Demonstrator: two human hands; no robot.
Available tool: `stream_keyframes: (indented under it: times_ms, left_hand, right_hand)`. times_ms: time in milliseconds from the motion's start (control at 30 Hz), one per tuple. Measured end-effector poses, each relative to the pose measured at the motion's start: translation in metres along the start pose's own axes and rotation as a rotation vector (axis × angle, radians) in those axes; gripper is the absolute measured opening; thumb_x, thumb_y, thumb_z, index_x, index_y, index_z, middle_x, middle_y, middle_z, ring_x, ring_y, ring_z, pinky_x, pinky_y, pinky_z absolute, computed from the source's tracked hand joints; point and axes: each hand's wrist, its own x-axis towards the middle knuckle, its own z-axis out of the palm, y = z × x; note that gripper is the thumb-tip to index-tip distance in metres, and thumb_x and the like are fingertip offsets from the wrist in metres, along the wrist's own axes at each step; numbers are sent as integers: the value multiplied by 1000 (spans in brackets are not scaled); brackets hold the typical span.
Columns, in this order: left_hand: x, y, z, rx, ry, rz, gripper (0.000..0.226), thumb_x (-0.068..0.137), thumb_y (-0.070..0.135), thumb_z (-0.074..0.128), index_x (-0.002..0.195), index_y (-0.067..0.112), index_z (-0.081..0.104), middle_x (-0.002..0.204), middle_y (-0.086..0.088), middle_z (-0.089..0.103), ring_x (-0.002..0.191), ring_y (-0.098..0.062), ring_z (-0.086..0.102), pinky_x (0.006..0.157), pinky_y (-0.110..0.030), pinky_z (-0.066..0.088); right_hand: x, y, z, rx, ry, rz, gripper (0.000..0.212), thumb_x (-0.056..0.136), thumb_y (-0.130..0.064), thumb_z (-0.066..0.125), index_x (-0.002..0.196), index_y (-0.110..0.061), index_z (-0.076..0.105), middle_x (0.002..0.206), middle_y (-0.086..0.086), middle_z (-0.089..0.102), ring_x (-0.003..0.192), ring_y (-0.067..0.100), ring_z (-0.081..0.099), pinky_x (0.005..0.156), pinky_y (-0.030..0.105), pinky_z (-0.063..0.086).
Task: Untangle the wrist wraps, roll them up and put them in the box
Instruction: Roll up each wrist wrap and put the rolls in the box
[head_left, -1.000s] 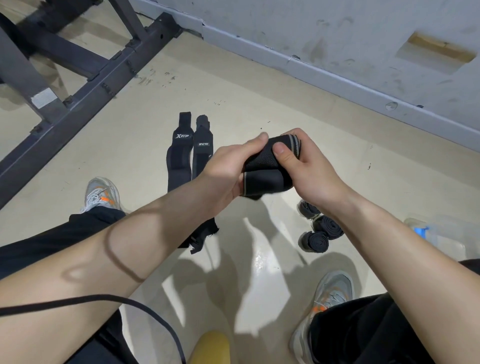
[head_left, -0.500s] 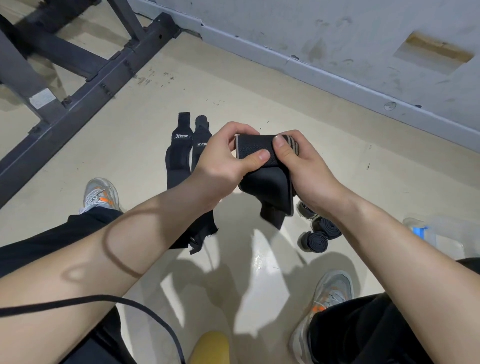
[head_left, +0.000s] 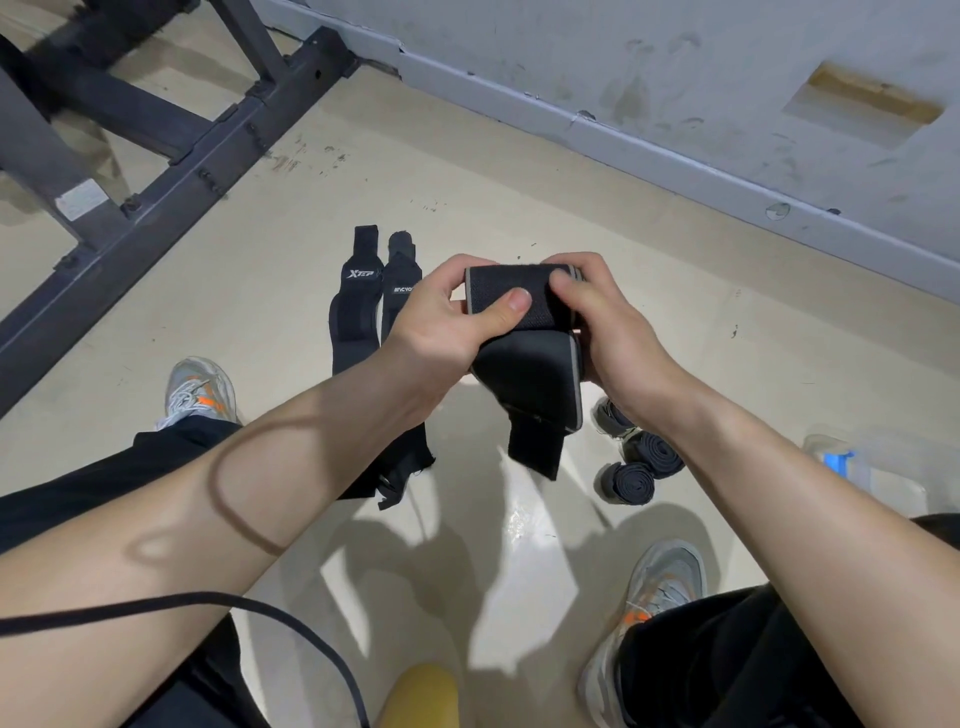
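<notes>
Your left hand (head_left: 441, 322) and right hand (head_left: 613, 332) grip the wrist wrap (head_left: 524, 374), but its tail has just dropped loose, so it needs re-rolling.

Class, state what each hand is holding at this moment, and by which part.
The left hand and right hand both grip one black wrist wrap at its upper end; its tail hangs free.

Single head view, wide-angle, facing down-forward, close above floor (head_left: 675, 291); edges seemingly warped.

Matt black woven cloth wrist wrap (head_left: 524, 332), glossy smooth beige floor (head_left: 519, 519), dull dark metal frame (head_left: 156, 171).
</notes>
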Motion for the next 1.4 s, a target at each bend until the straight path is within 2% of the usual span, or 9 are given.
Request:
stream_keyframes:
  times_ms: [67, 200, 300, 400, 600, 800, 1000, 1167, 1400]
  left_hand:
    - [-1, 0, 1, 26, -8, 34, 29, 78, 22, 76, 104, 17, 65, 86, -8, 72, 85, -26, 70, 84, -43, 56]
    - [-2, 0, 2, 34, -21, 30, 34, 79, 20, 76, 110, 18, 64, 90, -10, 69, 86, -24, 68, 79, -39, 55]
    - [-5, 11, 7, -114, -47, -142, 41, 93, 10, 69, 133, 6, 58, 113, -23, 69, 103, -31, 70, 90, -44, 56]
    - [-7, 19, 8, -216, -120, -269, 44, 107, 29, 49, 136, -3, 59, 122, -21, 69, 120, -35, 67, 104, -43, 53]
    - [-1, 9, 2, -118, 15, -172, 33, 102, 12, 61, 132, -3, 57, 111, -20, 70, 92, -28, 73, 75, -34, 61]
    - [-5, 6, 4, -27, 12, -18, 37, 78, 19, 77, 111, 14, 62, 92, -9, 67, 87, -27, 67, 81, -39, 55]
    - [0, 4, 1, 18, 146, 61, 34, 73, 26, 78, 104, 25, 63, 110, -17, 65, 97, -35, 70, 96, -57, 57]
    - [4, 7, -1, 7, 285, 34, 34, 70, 32, 80, 101, 31, 64, 124, -20, 64, 108, -36, 69, 95, -60, 56]
    - [7, 4, 0, 191, 253, 184, 36, 71, 40, 80, 101, 37, 61, 116, -4, 64, 114, -30, 64, 99, -55, 54]
  right_hand:
    - [0, 1, 0, -89, 42, -5, 36, 97, -65, 45, 104, -31, 56, 93, 5, 68, 82, 21, 69, 70, 40, 54]
    - [3, 4, 1, -127, 70, -105, 16, 107, -39, 47, 105, -24, 52, 88, -8, 59, 76, 5, 58, 70, 27, 48]
    - [4, 9, -4, -179, 41, -164, 7, 102, -37, 49, 107, -31, 48, 92, -10, 58, 84, 6, 58, 83, 33, 50]
    - [1, 9, -2, -307, 2, -219, 17, 98, -39, 47, 113, -33, 42, 94, -12, 56, 85, 8, 56, 83, 33, 49]
    - [-5, 5, 1, -303, -53, -195, 21, 97, -38, 51, 117, -37, 43, 95, -16, 58, 86, 8, 58, 82, 32, 49]
    - [-4, 1, 5, -143, 53, 14, 42, 95, -63, 51, 112, -25, 60, 104, -8, 70, 95, 7, 67, 88, 34, 51]
    - [-3, -3, 2, 95, -13, 185, 42, 89, -34, 77, 117, -8, 59, 100, 12, 77, 89, 28, 75, 82, 46, 59]
    - [-6, 2, 2, 90, -107, 266, 30, 93, -5, 69, 122, -1, 62, 100, 21, 75, 91, 37, 71, 94, 67, 53]
    - [-5, 3, 2, 159, -62, 184, 31, 93, 4, 65, 123, 0, 60, 92, 14, 74, 79, 33, 70, 85, 60, 58]
